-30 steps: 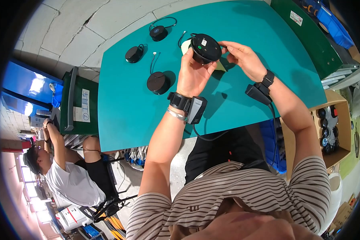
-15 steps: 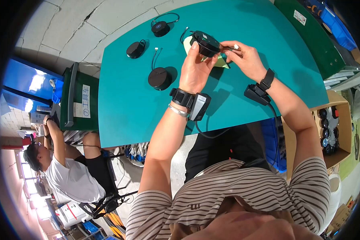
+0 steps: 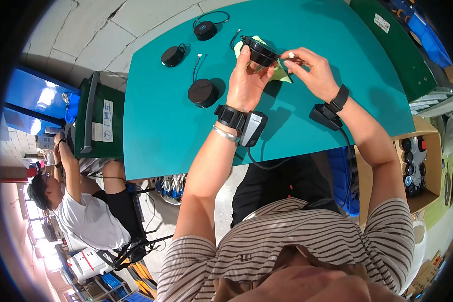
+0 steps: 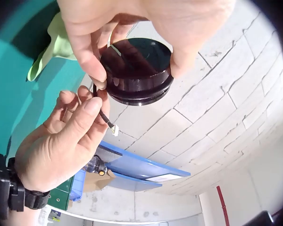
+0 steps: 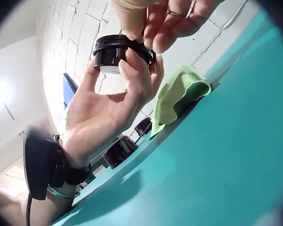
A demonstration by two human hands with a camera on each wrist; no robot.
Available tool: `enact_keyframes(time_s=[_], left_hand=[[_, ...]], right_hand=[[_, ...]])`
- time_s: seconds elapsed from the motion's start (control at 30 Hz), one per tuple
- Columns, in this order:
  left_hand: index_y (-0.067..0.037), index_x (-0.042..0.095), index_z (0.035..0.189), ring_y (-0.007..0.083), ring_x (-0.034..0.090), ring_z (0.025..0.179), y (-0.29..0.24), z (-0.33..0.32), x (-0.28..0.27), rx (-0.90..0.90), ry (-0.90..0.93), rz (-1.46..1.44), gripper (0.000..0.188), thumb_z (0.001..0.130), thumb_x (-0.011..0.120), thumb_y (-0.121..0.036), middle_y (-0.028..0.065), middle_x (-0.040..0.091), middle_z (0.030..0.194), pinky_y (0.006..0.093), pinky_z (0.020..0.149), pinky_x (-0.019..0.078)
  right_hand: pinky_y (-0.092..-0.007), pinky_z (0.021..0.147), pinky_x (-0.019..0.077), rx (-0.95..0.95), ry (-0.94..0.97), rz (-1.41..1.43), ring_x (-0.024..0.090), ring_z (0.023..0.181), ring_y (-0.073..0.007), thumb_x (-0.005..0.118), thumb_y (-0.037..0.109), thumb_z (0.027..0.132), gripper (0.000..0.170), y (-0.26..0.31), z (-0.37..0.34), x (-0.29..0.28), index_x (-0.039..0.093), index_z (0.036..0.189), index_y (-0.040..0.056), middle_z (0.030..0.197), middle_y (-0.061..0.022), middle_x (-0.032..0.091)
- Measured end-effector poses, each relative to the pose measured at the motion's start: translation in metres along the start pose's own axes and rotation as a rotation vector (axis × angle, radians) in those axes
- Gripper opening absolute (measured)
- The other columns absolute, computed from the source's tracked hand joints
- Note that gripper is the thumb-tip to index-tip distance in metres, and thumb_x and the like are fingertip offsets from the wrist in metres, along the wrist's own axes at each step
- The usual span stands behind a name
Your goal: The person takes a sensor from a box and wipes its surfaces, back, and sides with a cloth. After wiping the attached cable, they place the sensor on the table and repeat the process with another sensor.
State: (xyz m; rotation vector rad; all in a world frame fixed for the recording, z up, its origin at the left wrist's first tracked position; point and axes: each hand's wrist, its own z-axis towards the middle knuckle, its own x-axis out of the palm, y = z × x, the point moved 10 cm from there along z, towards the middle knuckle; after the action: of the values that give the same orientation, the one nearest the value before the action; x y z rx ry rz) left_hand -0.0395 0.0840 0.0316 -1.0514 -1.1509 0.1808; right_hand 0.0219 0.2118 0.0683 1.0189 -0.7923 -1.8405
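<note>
Glossy black disc-shaped device (image 4: 139, 77): raised above the teal tabletop (image 3: 166, 131), tilted nearly edge-on in the head view.
Left hand (image 3: 246, 83): grips the device by its rim, thumb on one side, fingers on the other.
Right hand (image 3: 313, 73): just beside the device, thumb and fingertips pinching a short black cable (image 4: 103, 116).
White plug (image 4: 115, 131): at the cable's end, sticking out past the right fingers.
Change: a second ago the device's flat face, with white label and green dot, faced the head camera and the plug was hidden.
Light green cloth (image 5: 179, 96): crumpled on the tabletop, below the device.
Three round black cabled units (image 3: 203, 93): on the tabletop, left of the cloth.
</note>
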Motion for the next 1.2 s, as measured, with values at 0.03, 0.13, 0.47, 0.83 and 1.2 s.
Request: enact_keyframes(time_s=[0.03,0.13,0.47,0.83,1.2], left_hand=[[-0.004,0.052,0.113,0.0248,0.059,0.097,0.001,0.001,-0.003,-0.001,-0.006,0.0,0.047,0.092,0.056,-0.045,0.0081,0.056,0.098,0.0301,0.078,0.0513],[-0.004,0.053,0.114,0.022,0.059,0.095,0.005,0.003,-0.008,-0.007,-0.028,0.009,0.046,0.092,0.057,-0.045,0.0086,0.06,0.102,0.0317,0.082,0.0482],[-0.006,0.054,0.117,0.0201,0.057,0.097,0.004,0.003,-0.012,0.042,-0.048,0.179,0.045,0.092,0.057,-0.043,0.0081,0.058,0.106,0.0351,0.088,0.0458],[-0.005,0.049,0.117,0.0185,0.056,0.097,0.008,-0.001,-0.012,0.022,-0.069,0.27,0.046,0.091,0.06,-0.041,0.0063,0.058,0.106,0.0385,0.091,0.0447],[-0.003,0.04,0.126,0.0161,0.056,0.091,0.002,-0.001,-0.012,0.087,-0.107,0.384,0.058,0.087,0.066,-0.038,0.0076,0.055,0.108,0.0361,0.085,0.0479]], right_hand=[[-0.0264,0.068,0.0511,-0.043,0.009,-0.06,0.063,0.076,-0.0121,0.063,0.012,0.089,0.016,0.006,0.0,0.001,0.065,0.103,0.0038,0.087,-0.0038,0.063],[-0.0264,0.07,0.0516,-0.116,0.024,-0.123,0.063,0.079,-0.0126,0.063,0.011,0.089,0.015,0.013,-0.001,0.002,0.067,0.102,0.0052,0.089,-0.0041,0.063],[-0.0254,0.071,0.053,-0.04,0.012,0.063,0.068,0.082,-0.0137,0.064,0.008,0.088,0.013,0.001,-0.001,0.003,0.066,0.1,0.0021,0.093,-0.0041,0.064],[-0.0257,0.068,0.052,0.033,0.024,0.101,0.067,0.079,-0.0125,0.067,0.01,0.086,0.013,-0.002,0.0,0.003,0.059,0.094,0.0028,0.087,-0.0047,0.066],[-0.0236,0.066,0.0508,0.108,0.037,0.155,0.068,0.077,-0.0107,0.066,0.008,0.087,0.015,-0.012,-0.002,0.008,0.056,0.097,0.0039,0.079,-0.0041,0.066]])
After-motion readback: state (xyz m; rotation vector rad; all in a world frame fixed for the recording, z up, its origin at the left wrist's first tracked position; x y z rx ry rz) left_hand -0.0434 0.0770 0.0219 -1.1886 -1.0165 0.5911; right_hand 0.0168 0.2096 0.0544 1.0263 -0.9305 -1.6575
